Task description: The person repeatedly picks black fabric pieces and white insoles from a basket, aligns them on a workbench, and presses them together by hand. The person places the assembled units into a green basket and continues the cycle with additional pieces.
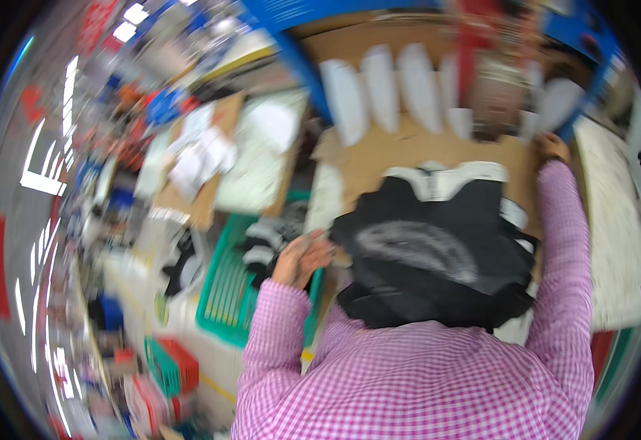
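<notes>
Stack of black cloth pieces (430,249) is pinched by the left hand (302,257); right hand (553,147), grip unclear, reaches away — stack could be toppled.

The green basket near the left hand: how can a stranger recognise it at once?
Start at the brown cardboard worktop. At its left edge, beside the left hand, stands the green basket. Only it has slatted green sides and holds black-and-white cloth pieces.

A stack of black fabric pieces (430,249), chalk-smeared on top, lies on the brown table (379,158).
</notes>
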